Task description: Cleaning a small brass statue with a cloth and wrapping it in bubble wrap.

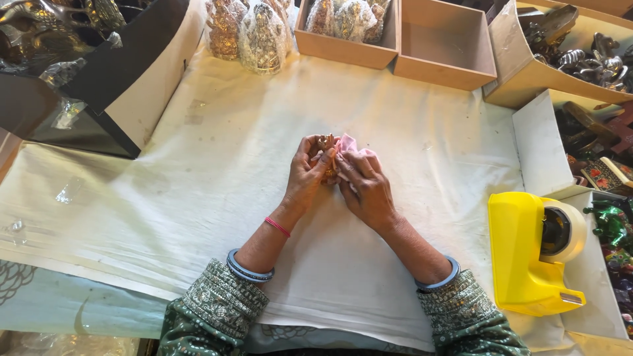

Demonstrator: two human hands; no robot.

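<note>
Head view: small golden figurine (pixel 326 142) sits mid-table, pinched between both hands. Left hand (pixel 305 175) curls closed around it; right hand (pixel 366 188) presses a pink cloth (pixel 349 145) against it. Yellow tape dispenser (pixel 531 254) near right; wrapped figurines (pixel 260 36) far; white table (pixel 198 171) cover beneath.

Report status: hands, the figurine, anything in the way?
Left hand grips small brass figurine. Right hand presses pink cloth against it. Nothing in the way; yellow tape dispenser sits apart.
</note>
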